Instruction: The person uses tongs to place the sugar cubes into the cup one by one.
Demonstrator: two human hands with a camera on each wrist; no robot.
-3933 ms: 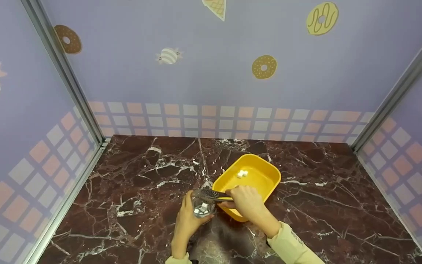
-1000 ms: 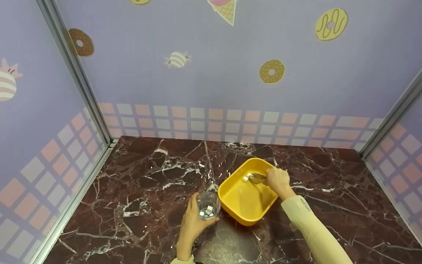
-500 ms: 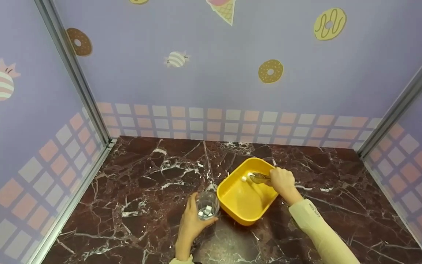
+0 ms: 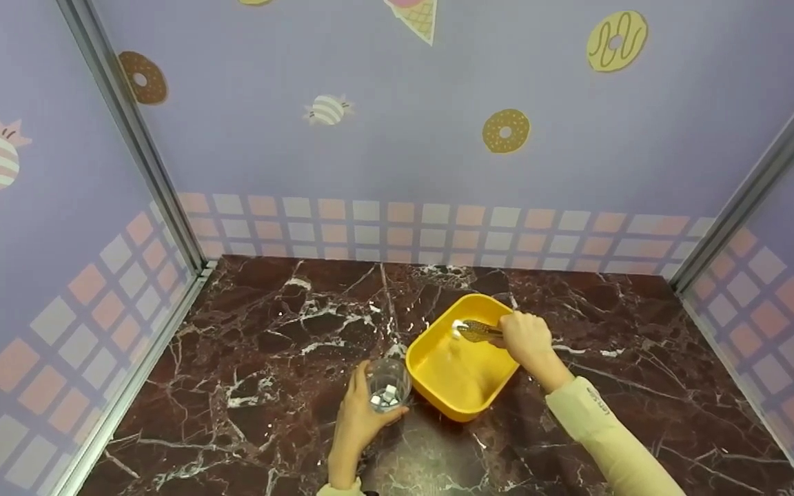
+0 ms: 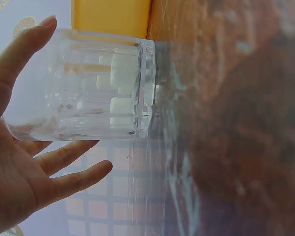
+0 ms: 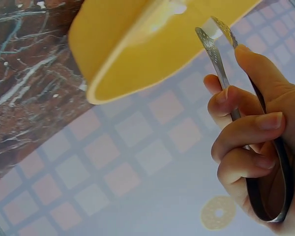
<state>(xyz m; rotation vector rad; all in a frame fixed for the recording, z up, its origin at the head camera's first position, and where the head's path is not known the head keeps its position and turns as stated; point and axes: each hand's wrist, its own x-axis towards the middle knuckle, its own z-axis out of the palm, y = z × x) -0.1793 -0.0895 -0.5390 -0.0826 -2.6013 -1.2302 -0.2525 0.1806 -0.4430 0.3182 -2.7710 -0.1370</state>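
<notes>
My left hand (image 4: 358, 417) holds a clear glass (image 5: 88, 88), thumb on one side and fingers on the other. Several white cubes (image 5: 122, 69) lie at its bottom, and the glass stands upright on the marble top. My right hand (image 4: 528, 337) grips metal tongs (image 6: 221, 69) with perforated tips, its fingers curled round both arms. Between the tips sits a white cube (image 6: 212, 28), over the yellow tub (image 4: 462, 413). Another white cube (image 6: 178, 7) shows inside the tub in the right wrist view.
The tub stands just right of the glass on the dark red marble tabletop (image 4: 266, 386). Patterned walls (image 4: 397, 158) rise at the back and both sides, with metal strips at the corners.
Since the earliest frame, the tongs have moved right, from the glass into the tub. Over the last half second they closed on a cube and shifted slightly left. The left hand stays at the glass.
</notes>
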